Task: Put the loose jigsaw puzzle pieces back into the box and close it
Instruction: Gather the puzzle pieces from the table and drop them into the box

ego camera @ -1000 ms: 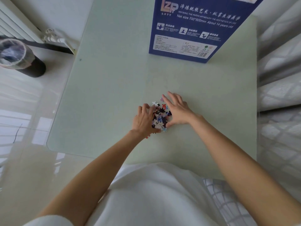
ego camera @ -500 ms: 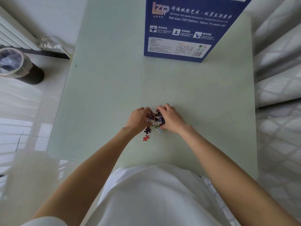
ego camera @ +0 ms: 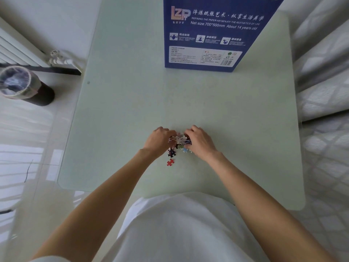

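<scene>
Left hand (ego camera: 160, 139) and right hand (ego camera: 200, 141), fingers curled, clutch multicoloured puzzle pieces (ego camera: 180, 140) on desk (ego camera: 120, 114); red piece (ego camera: 170, 162) loose; blue box (ego camera: 213, 33) top cut off.

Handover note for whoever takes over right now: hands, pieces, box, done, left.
Left hand and right hand: both curled round the pile of puzzle pieces on the table, grip from either side.
Strays: a red piece and a dark piece lie just outside the pile.
Box: at the far edge; opening out of view.
Done: pieces gathered.
Left: box them, collect strays, close.
</scene>
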The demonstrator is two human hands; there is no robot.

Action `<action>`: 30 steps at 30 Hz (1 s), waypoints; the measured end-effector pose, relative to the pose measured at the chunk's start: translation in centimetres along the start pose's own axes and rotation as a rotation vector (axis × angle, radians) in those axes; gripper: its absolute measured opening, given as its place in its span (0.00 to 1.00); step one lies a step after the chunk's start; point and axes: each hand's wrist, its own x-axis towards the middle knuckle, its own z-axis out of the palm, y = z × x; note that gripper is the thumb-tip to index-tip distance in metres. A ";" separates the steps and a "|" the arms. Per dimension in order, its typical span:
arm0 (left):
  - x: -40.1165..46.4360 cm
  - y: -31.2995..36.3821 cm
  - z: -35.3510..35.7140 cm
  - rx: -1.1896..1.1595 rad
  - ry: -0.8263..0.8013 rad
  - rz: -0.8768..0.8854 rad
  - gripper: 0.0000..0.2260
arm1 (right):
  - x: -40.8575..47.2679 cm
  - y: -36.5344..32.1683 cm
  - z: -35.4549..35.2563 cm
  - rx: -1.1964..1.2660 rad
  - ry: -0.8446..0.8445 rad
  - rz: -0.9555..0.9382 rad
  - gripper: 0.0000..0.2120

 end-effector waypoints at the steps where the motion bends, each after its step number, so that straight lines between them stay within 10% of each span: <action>1: 0.0 0.0 0.0 0.000 -0.002 -0.001 0.13 | 0.0 0.0 0.0 0.033 0.022 0.004 0.16; 13: -1.0 -0.2 -3.4 -0.129 0.095 -0.157 0.09 | -1.4 1.6 -3.7 0.119 0.045 0.094 0.04; 18: 0.8 3.1 -10.7 -0.168 0.328 0.135 0.08 | -1.7 2.2 -10.2 0.047 0.032 -0.008 0.03; 30: 11.3 12.8 -31.7 -0.146 0.963 0.558 0.09 | 2.3 -0.6 -33.3 0.426 0.650 -0.140 0.11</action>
